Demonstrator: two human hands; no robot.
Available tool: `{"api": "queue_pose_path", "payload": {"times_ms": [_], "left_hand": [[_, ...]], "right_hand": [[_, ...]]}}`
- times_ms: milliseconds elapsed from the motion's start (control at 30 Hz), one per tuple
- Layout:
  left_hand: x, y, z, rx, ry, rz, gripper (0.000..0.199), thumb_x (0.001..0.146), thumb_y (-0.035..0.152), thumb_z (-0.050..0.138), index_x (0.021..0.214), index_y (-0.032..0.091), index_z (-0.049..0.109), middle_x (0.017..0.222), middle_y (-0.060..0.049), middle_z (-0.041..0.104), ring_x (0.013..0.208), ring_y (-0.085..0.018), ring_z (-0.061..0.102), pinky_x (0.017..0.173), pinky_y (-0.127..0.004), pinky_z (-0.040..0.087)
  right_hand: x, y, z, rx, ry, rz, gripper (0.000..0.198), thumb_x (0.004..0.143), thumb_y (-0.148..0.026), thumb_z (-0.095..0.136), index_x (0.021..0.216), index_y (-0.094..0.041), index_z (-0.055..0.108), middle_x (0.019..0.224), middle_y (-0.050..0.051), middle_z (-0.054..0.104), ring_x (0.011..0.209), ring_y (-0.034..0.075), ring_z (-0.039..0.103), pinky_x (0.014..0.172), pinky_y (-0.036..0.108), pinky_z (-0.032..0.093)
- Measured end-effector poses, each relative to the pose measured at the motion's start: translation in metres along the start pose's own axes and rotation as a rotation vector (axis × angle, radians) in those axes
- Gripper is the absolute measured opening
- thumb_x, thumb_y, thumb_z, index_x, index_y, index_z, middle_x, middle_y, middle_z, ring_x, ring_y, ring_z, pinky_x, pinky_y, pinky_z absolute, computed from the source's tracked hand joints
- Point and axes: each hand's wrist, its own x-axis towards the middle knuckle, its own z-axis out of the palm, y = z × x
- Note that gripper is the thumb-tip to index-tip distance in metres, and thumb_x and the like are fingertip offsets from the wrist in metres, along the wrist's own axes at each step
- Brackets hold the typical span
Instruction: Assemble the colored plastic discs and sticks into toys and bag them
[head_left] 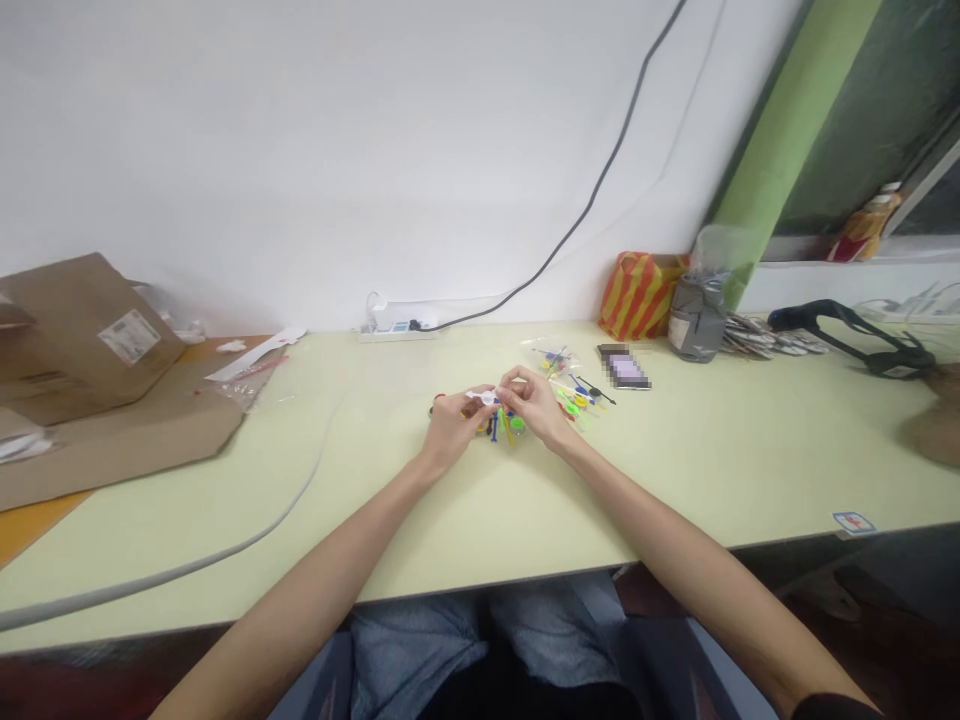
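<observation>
- Your left hand (pixel 448 428) grasps a small white plastic piece with a round centre (pixel 488 398), thumb and fingers pinching it just above the table (pixel 637 490).
- Your right hand (pixel 531 404) meets that piece at its right end, fingertips drawn together; you can't tell from this view whether they clasp the same piece or a separate small part.
- Let the left pinch be the steady side and let the right fingertips do the fine work; with 2 hands this close, small motions should serve you best.
- Press gently and in line with the piece, since thin plastic arms like these could bend or slip if pushed askew.
- Tip your fingers aside a little so the contact point shows; at present they cover part of it.
- Mind the loose parts below your hands: a blue stick (pixel 494 428), a yellow stick (pixel 508 430) and a green round piece (pixel 517 425) lie close enough to be knocked.
- Keep your right wrist off the black stick-shaped piece (pixel 597 391) and its neighbours, beside the phone (pixel 625 368).
</observation>
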Motion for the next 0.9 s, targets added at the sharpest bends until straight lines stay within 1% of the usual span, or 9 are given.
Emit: {"api": "queue_pose_path", "payload": {"times_ms": [100, 200, 300, 400, 533, 633, 767, 833, 900], "left_hand": [[-0.002, 0.001, 0.001, -0.106, -0.012, -0.043, 0.037, 0.083, 0.043, 0.068, 0.109, 0.017, 0.073, 0.080, -0.002, 0.075, 0.067, -0.018, 0.071, 0.065, -0.029, 0.058], [-0.003, 0.003, 0.001, -0.169, -0.013, -0.086, 0.042, 0.080, 0.044, 0.071, 0.112, 0.017, 0.072, 0.100, -0.006, 0.076, 0.083, -0.023, 0.074, 0.071, -0.033, 0.062], [-0.003, 0.005, 0.002, -0.165, 0.000, -0.086, 0.041, 0.085, 0.046, 0.067, 0.113, 0.017, 0.072, 0.107, -0.007, 0.075, 0.089, -0.024, 0.074, 0.078, -0.035, 0.062], [-0.002, 0.008, 0.000, -0.091, 0.017, -0.027, 0.035, 0.088, 0.045, 0.062, 0.108, 0.018, 0.073, 0.104, -0.005, 0.076, 0.091, -0.022, 0.073, 0.083, -0.034, 0.061], [0.000, 0.010, -0.004, -0.023, 0.016, 0.029, 0.032, 0.090, 0.043, 0.060, 0.106, 0.019, 0.074, 0.103, -0.005, 0.076, 0.093, -0.022, 0.072, 0.087, -0.034, 0.060], [0.001, 0.008, -0.007, -0.039, -0.004, 0.031, 0.034, 0.090, 0.045, 0.060, 0.108, 0.019, 0.073, 0.105, -0.005, 0.076, 0.090, -0.022, 0.073, 0.084, -0.034, 0.060], [0.002, 0.003, -0.008, -0.029, -0.003, 0.006, 0.035, 0.089, 0.049, 0.060, 0.107, 0.020, 0.071, 0.102, -0.005, 0.076, 0.085, -0.022, 0.073, 0.079, -0.033, 0.060], [0.002, 0.002, -0.009, 0.003, -0.017, 0.004, 0.038, 0.090, 0.049, 0.060, 0.116, 0.022, 0.067, 0.099, -0.004, 0.076, 0.085, -0.021, 0.073, 0.079, -0.032, 0.058], [0.002, 0.002, -0.010, 0.030, -0.045, 0.024, 0.046, 0.092, 0.047, 0.058, 0.132, 0.023, 0.056, 0.097, -0.003, 0.077, 0.087, -0.019, 0.072, 0.082, -0.032, 0.057]], "right_hand": [[0.000, 0.003, -0.001, -0.091, 0.016, -0.047, 0.037, 0.078, -0.054, 0.071, 0.082, -0.021, 0.054, 0.062, -0.003, 0.059, 0.056, 0.013, 0.055, 0.055, 0.025, 0.039], [-0.002, 0.002, -0.002, -0.199, 0.064, -0.103, 0.029, 0.081, -0.048, 0.068, 0.080, -0.021, 0.056, 0.069, 0.000, 0.063, 0.061, 0.015, 0.058, 0.058, 0.027, 0.042], [-0.003, 0.000, -0.001, -0.256, 0.097, -0.135, 0.025, 0.084, -0.044, 0.065, 0.080, -0.021, 0.057, 0.074, 0.001, 0.066, 0.064, 0.016, 0.060, 0.061, 0.028, 0.044], [-0.004, -0.003, 0.000, -0.293, 0.084, -0.149, 0.021, 0.087, -0.042, 0.061, 0.082, -0.022, 0.058, 0.075, 0.001, 0.066, 0.069, 0.018, 0.063, 0.064, 0.029, 0.045], [-0.005, -0.007, -0.001, -0.399, 0.073, -0.229, 0.014, 0.092, -0.034, 0.054, 0.085, -0.022, 0.060, 0.080, 0.002, 0.067, 0.078, 0.019, 0.062, 0.073, 0.032, 0.046], [-0.008, -0.010, -0.002, -0.516, 0.070, -0.340, 0.010, 0.092, -0.028, 0.054, 0.091, -0.022, 0.063, 0.090, 0.005, 0.068, 0.088, 0.021, 0.060, 0.083, 0.035, 0.046], [-0.011, -0.010, 0.003, -0.638, -0.023, -0.442, 0.016, 0.092, -0.021, 0.054, 0.103, -0.024, 0.066, 0.100, 0.006, 0.069, 0.097, 0.023, 0.058, 0.089, 0.039, 0.043], [-0.010, -0.008, 0.003, -0.675, -0.016, -0.442, 0.016, 0.093, -0.021, 0.054, 0.102, -0.025, 0.067, 0.097, 0.006, 0.070, 0.095, 0.023, 0.058, 0.088, 0.039, 0.042], [-0.006, -0.007, -0.002, -0.708, 0.057, -0.433, 0.015, 0.094, -0.023, 0.054, 0.098, -0.024, 0.068, 0.094, 0.006, 0.070, 0.092, 0.023, 0.057, 0.089, 0.040, 0.042]]}}
